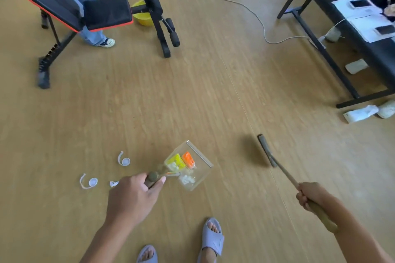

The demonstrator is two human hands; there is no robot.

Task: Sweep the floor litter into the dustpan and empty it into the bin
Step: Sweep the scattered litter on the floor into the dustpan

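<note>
Here, a clear plastic dustpan (190,166) is held low over the wooden floor (192,96), just ahead of the slippered feet (211,239), with its metal-edged lip turned toward the broom, presumably so the gathered litter stays inside. Within it a yellow wrapper (176,161), an orange wrapper (188,159) and some crumpled white scraps (188,180) can be seen. Its greenish handle is gripped by the left hand (133,197), the fingers curled closed around it. The wooden stick of a small dark-headed broom (266,150) is clasped in the right hand (311,195), likewise closed tight, the head resting well apart from the pan. White curled strips and round caps (106,172) lie unswept to the left, so the sweeping is judged unfinished. A yellow bucket (142,14), possibly the bin, stands far off behind a black exercise bench (106,11).
</note>
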